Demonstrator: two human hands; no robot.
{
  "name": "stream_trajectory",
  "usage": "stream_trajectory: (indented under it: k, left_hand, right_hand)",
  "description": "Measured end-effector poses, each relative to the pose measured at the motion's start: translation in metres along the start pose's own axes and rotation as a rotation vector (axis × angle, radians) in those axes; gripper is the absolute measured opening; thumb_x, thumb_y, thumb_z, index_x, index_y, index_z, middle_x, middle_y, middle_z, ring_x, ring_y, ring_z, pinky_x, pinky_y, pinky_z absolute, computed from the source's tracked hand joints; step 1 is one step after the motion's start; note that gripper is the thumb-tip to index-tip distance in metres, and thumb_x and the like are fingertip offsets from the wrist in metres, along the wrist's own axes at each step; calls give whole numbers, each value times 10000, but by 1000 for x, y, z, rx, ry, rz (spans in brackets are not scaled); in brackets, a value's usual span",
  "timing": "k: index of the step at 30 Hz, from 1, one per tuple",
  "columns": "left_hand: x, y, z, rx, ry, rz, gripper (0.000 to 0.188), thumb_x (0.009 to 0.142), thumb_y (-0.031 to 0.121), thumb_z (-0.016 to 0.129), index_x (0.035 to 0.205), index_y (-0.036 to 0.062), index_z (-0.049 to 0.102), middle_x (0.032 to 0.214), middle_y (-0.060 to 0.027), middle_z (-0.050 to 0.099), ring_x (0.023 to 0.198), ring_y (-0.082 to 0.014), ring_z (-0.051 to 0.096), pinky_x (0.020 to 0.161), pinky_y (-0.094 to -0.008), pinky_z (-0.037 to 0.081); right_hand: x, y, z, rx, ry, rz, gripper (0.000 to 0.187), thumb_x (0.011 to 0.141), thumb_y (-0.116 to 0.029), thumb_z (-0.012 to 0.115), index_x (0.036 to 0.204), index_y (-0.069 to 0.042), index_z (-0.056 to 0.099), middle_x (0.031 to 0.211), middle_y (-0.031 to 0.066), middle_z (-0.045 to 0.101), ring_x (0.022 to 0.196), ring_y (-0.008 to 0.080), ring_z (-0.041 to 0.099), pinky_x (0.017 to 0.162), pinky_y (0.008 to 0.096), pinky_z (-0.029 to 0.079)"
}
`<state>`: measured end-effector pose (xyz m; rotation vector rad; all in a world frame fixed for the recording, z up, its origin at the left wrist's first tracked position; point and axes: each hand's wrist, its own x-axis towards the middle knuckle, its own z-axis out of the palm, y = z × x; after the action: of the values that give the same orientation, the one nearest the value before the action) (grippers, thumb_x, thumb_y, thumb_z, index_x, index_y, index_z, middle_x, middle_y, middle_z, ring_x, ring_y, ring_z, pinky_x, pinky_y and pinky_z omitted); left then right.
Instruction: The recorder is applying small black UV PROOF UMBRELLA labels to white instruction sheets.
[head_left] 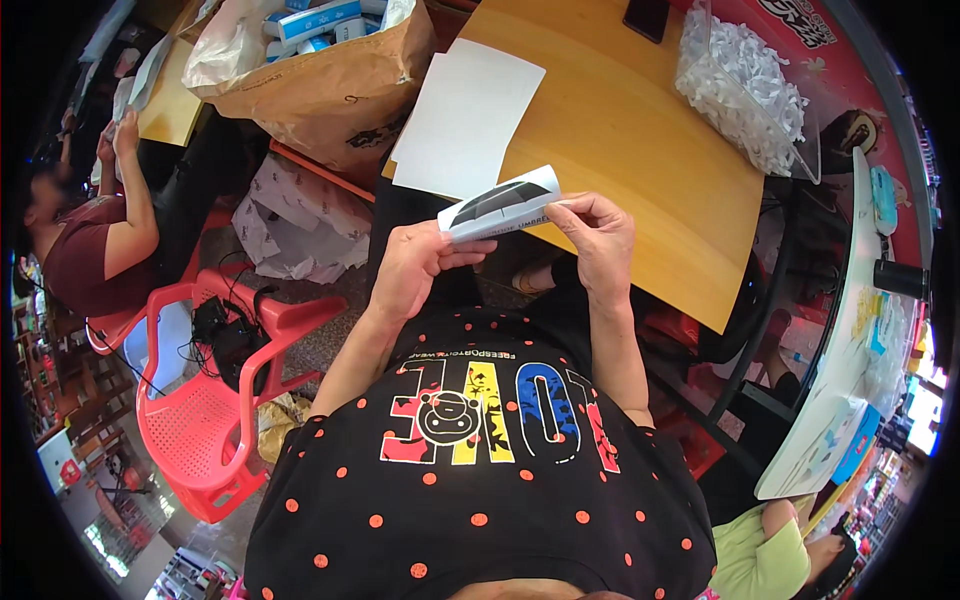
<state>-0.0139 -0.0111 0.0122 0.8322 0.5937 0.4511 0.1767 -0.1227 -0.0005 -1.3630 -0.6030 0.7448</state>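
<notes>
Rolled sheet, printed, white with dark picture (500, 207): one, held in both my hands before my chest, by near edge of desk (640, 190). My left hand (408, 268): pinching roll's left end, fingers beneath. My right hand (602, 242): thumb and fingertips pinching right end. White paper sheets (465, 115): overlapping, flat on desk, just beyond roll. Clear plastic bin (807, 160): heaped with white twisted pieces (745, 90), desk's far right.

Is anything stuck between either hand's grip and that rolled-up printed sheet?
Nothing visible is. The left hand holds the rolled sheet at its left end, the right hand at its right end. The white sheets on the table lie beyond it, not between.
</notes>
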Motion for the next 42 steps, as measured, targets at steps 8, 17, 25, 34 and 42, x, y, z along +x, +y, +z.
stream_trajectory:
  k: [8, 17, 25, 34, 42]
  left_hand:
    - [3, -14, 0, 297, 109, 76, 236, 903, 97, 605, 1093, -39, 638, 947, -126, 686, 789, -187, 691, 668, -251, 557]
    - [5, -16, 1, 247, 123, -4, 254, 920, 131, 587, 1107, -36, 630, 982, -142, 677, 774, -213, 699, 609, -244, 555]
    - [8, -16, 1, 177, 117, -20, 278, 935, 148, 566, 1120, -56, 606, 1002, -162, 667, 745, -234, 702, 531, -236, 563]
    - [12, -24, -1, 51, 113, 35, 278, 953, 133, 531, 1133, -72, 578, 1020, -185, 656, 775, -238, 700, 539, -237, 581]
    - [13, -28, -4, 64, 116, 107, 286, 967, 144, 510, 1132, -79, 578, 1030, -187, 655, 867, -246, 688, 733, -304, 584]
  right_hand:
    - [1, 6, 4, -25, 27, 60, 103, 790, -31, 721, 832, 25, 646, 788, 74, 681, 718, 78, 620, 670, 206, 486]
    - [11, 9, 1, 95, -31, 186, 142, 784, -48, 726, 886, 20, 654, 814, 74, 686, 717, 91, 622, 698, 230, 499]
    - [16, 24, -3, 173, -68, 239, 114, 780, -57, 732, 847, -5, 656, 793, 62, 681, 703, 88, 604, 702, 234, 486]
    - [19, 32, -5, 219, -93, 270, 92, 774, -20, 726, 803, -17, 639, 757, 35, 656, 692, 89, 597, 705, 234, 486]
    - [15, 33, -4, 276, -90, 307, 106, 780, 16, 715, 807, -19, 619, 769, 43, 654, 670, 84, 602, 654, 218, 515]
